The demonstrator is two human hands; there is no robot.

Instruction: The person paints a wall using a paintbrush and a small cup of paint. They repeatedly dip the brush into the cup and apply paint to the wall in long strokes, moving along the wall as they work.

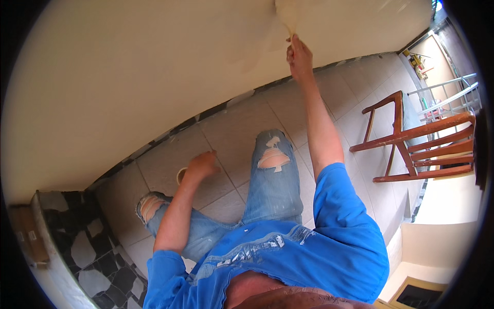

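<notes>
My right hand [300, 58] is raised at arm's length and grips the thin handle of a cream-coloured flat tool [287, 15], either a brush or a scraper. The tool's broad head lies against the cream wall [154, 89] and is cut off by the top of the picture. My left hand [201, 165] hangs blurred over the floor between my knees; its fingers look loosely curled, but whether they hold anything is unclear. Partly hidden behind that wrist is a pale round rim [180, 176], perhaps of a small container.
A wooden chair [397, 137] with a pale seat stands on the tiled floor [239, 108] to the right. Behind it are a metal ladder [449, 94] and yellow items [417, 61]. At lower left is a low stone-patterned ledge [83, 247]. Dark skirting [208, 112] edges the wall.
</notes>
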